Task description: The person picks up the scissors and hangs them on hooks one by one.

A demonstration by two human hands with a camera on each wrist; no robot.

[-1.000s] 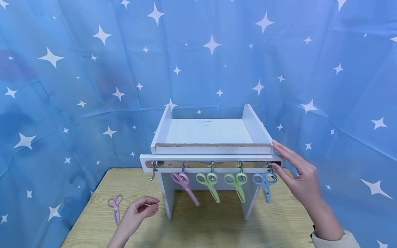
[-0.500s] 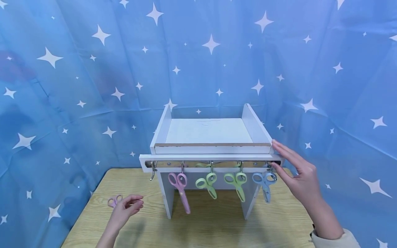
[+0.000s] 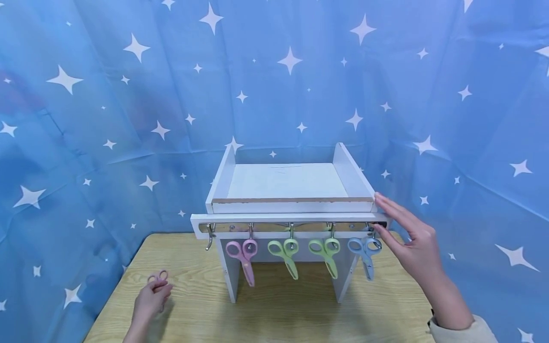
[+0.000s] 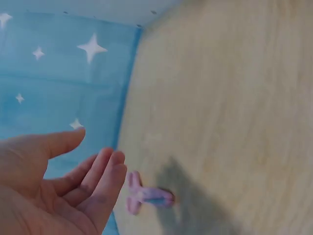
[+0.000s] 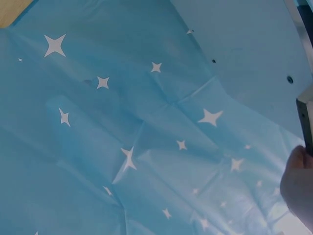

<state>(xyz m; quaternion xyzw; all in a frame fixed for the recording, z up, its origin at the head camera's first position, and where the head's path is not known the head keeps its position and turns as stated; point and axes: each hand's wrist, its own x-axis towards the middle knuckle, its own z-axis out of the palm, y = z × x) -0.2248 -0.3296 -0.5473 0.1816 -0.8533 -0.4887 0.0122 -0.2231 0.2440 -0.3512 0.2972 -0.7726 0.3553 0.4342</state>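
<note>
In the head view my left hand (image 3: 150, 301) is over a pink-purple pair of scissors (image 3: 163, 274) on the table, hiding most of its blades. The left wrist view has these scissors (image 4: 154, 197) lying just past the fingertips, with thumb and fingers apart. My right hand (image 3: 413, 247) grips the right end of a white hook rack (image 3: 279, 217), thumb at its front. From its hooks hang pink scissors (image 3: 246, 267), green scissors (image 3: 291, 267), a second green pair (image 3: 330, 264) and blue scissors (image 3: 368, 267). The leftmost hook (image 3: 209, 238) carries nothing.
A white shelf unit (image 3: 287, 207) with raised sides stands on the wood-grain table (image 3: 283, 319), the rack across its front. Behind and beside it hangs a blue curtain (image 3: 274, 109) with white stars.
My left hand has moved left and down from near the shelf to the scissors on the table. The hanging pink and green scissors have swung. The right hand stays at the rack's end.
</note>
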